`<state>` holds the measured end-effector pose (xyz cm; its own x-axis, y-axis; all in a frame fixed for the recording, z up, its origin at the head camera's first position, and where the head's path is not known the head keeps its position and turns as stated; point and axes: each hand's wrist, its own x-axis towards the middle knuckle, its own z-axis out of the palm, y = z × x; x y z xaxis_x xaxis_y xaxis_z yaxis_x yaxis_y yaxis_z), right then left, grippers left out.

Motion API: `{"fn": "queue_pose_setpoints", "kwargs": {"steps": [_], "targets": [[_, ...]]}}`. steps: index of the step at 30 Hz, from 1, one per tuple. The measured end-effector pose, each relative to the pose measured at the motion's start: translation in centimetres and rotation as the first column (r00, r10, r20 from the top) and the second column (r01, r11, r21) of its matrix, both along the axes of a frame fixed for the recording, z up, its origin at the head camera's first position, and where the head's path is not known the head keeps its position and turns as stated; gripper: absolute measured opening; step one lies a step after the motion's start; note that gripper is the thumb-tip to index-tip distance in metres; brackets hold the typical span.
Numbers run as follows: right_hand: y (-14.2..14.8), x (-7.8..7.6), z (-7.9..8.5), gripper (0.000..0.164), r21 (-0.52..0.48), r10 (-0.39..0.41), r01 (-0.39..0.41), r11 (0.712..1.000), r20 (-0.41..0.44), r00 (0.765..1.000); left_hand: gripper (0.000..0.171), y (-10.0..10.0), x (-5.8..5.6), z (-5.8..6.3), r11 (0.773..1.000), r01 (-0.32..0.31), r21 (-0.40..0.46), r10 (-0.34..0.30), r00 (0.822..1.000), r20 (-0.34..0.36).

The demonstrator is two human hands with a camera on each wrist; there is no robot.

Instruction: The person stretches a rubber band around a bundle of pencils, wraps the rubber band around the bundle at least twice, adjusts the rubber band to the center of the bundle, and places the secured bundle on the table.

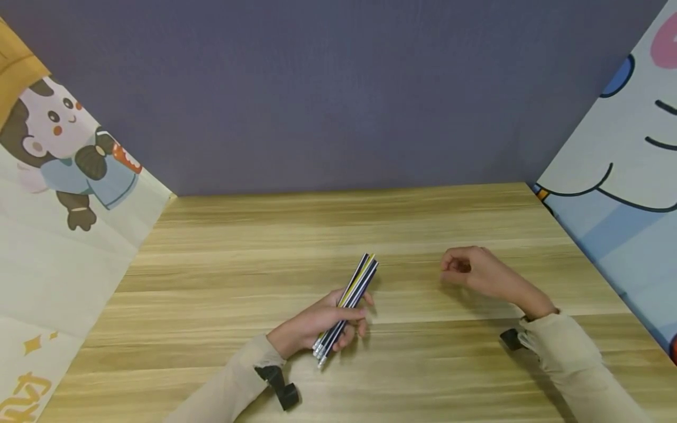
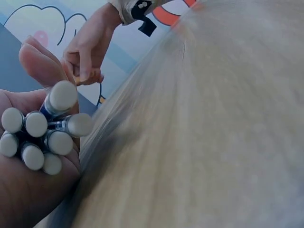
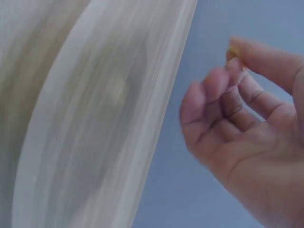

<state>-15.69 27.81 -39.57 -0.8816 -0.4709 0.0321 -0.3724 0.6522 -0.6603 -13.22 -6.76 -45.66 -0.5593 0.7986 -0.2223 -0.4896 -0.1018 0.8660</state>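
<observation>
My left hand (image 1: pixel 321 320) grips a bundle of pencils (image 1: pixel 357 289) above the wooden table, thumb across the shafts. The pencils are striped dark and white, with some yellow among them, and they slant up and to the right. In the left wrist view their white eraser ends (image 2: pixel 61 142) face the camera in an uneven cluster. Off to the right, apart from the bundle, my right hand (image 1: pixel 480 273) has its fingers curled. Between thumb and fingertip it pinches a small yellow band (image 3: pixel 232 51), mostly hidden by the fingers.
The wood-grain table (image 1: pixel 238 247) reaches back to a dark grey-blue panel (image 1: pixel 338 100). Cartoon-printed sheets stand along the left (image 1: pixel 63 153) and right sides (image 1: pixel 624 170). Black straps hang from both sleeve cuffs.
</observation>
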Motion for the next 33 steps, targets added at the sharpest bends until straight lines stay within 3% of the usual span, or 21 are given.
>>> {"fn": "queue_pose_setpoints", "kwargs": {"steps": [3, 7, 11, 18, 23, 26, 30, 33], "targets": [[-0.6, 0.1, 0.0, 0.003, -0.039, 0.005, -0.005, 0.999, -0.018, 1.0, 0.036, -0.1, 0.0, 0.0, 1.0, -0.002, -0.007, 0.002, 1.0, -0.006], [-1.2, 0.4, 0.0, 0.005, -0.073, -0.046, 0.044, 0.996, -0.026, 0.999, 0.032, 0.2, 0.0, 0.1, 1.0, 0.003, -0.003, -0.003, 1.0, -0.022], [-2.2, 0.6, 0.1, 0.012, -0.125, -0.065, 0.068, 0.99, 0.028, 0.997, 0.031, 0.5, 0.1, 0.5, 1.0, -0.024, -0.005, 0.024, 0.998, -0.064], [-6.3, 0.6, 0.6, 0.021, -0.173, 0.067, -0.047, 0.984, 0.113, 0.991, 0.047, 1.2, -0.4, 2.4, 0.988, -0.154, -0.004, 0.152, 0.975, -0.162], [-9.4, 1.5, 0.8, 0.014, -0.177, 0.163, -0.152, 0.973, 0.053, 0.985, 0.038, 2.0, -0.5, 2.9, 0.976, -0.216, 0.003, 0.214, 0.966, -0.144], [-10.3, 2.1, 0.9, 0.01, -0.158, 0.177, -0.173, 0.972, 0.014, 0.984, 0.029, 2.1, -0.4, 2.8, 0.973, -0.229, 0.004, 0.227, 0.962, -0.149], [-10.4, 2.4, 1.0, 0.012, -0.153, 0.123, -0.121, 0.981, 0.003, 0.992, 0.028, 2.1, -0.4, 2.7, 0.972, -0.236, 0.016, 0.235, 0.959, -0.158], [-10.1, 2.1, 1.0, 0.013, -0.299, 0.075, -0.053, 0.953, 0.064, 0.995, 0.033, 2.0, -0.4, 2.6, 0.97, -0.244, 0.018, 0.243, 0.956, -0.164]]}}
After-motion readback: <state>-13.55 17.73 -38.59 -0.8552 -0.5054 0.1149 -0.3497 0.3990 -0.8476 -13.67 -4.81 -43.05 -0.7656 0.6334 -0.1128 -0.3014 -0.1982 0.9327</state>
